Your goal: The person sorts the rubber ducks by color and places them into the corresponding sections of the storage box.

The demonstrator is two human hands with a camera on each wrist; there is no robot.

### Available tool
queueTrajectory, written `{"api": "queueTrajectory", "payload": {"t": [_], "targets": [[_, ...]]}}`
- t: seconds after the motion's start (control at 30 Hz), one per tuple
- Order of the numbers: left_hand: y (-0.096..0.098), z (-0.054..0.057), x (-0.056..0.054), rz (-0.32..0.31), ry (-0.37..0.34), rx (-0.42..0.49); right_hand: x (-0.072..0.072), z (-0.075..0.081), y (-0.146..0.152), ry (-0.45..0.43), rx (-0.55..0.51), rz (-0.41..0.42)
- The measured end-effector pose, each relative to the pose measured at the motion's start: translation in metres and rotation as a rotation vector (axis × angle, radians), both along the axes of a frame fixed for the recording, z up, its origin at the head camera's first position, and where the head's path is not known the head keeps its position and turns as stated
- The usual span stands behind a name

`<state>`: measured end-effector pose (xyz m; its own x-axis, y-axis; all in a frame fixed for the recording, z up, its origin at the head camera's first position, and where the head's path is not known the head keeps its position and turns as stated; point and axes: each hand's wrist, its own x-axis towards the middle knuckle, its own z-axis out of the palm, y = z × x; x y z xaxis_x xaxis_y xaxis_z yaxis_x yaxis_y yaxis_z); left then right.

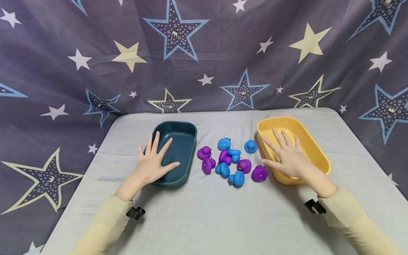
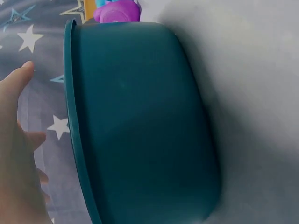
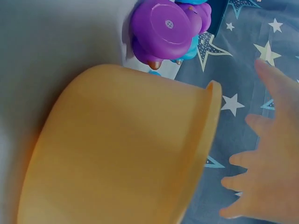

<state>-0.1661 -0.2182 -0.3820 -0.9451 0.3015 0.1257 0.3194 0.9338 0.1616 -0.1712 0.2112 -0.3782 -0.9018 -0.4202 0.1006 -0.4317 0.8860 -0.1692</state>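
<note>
My left hand (image 1: 151, 166) is spread with straight fingers over the left side of a dark teal tub (image 1: 188, 170), holding nothing. On the other side my right hand (image 1: 288, 157), fingers also spread, hovers above a yellow tub (image 1: 315, 150) and holds nothing. Both tubs show bare floors inside. Several blue rubber ducks (image 1: 250, 146) and purple rubber ducks (image 1: 259, 173) lie loosely grouped between the tubs, some tipped over. In the right wrist view, a purple duck (image 3: 161, 30) lies on its side just past the yellow tub's end (image 3: 121, 140).
A pale grey cloth covers the table (image 1: 223, 219). Behind it and at both sides hangs a dark curtain (image 1: 220, 46) printed with stars. A small black device (image 1: 136, 213) is strapped at the left wrist, another (image 1: 315, 206) at the right.
</note>
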Motion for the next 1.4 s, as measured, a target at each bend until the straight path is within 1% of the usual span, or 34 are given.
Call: {"api": "queueTrajectory", "payload": {"t": [0.23,0.47,0.57,0.83,0.97,1.07,1.17,1.33,1.4], "targets": [[-0.011,0.001,0.002,0.001,0.009,0.021,0.0,0.001,-0.004,-0.015,-0.014,0.07],[-0.021,0.001,0.005,-0.002,-0.014,0.048,0.003,0.002,-0.006,-0.075,-0.057,0.132],[-0.025,0.001,0.006,-0.005,-0.012,0.069,0.005,0.002,-0.006,-0.093,-0.066,0.169],[-0.04,-0.002,0.011,-0.019,0.025,0.195,0.006,-0.001,-0.009,-0.105,-0.174,0.267],[-0.048,-0.004,0.012,-0.02,0.053,0.267,0.006,-0.003,-0.011,-0.153,-0.231,0.272],[-0.054,-0.007,0.014,-0.007,0.069,0.329,0.005,-0.005,-0.013,-0.191,-0.268,0.269],[-0.059,-0.01,0.016,0.012,0.061,0.395,0.004,-0.007,-0.016,-0.213,-0.29,0.281],[-0.066,-0.015,0.019,0.05,0.043,0.462,0.0,-0.01,-0.018,-0.237,-0.297,0.326],[-0.068,-0.018,0.02,0.059,0.059,0.493,-0.002,-0.012,-0.019,-0.249,-0.299,0.353]]}}
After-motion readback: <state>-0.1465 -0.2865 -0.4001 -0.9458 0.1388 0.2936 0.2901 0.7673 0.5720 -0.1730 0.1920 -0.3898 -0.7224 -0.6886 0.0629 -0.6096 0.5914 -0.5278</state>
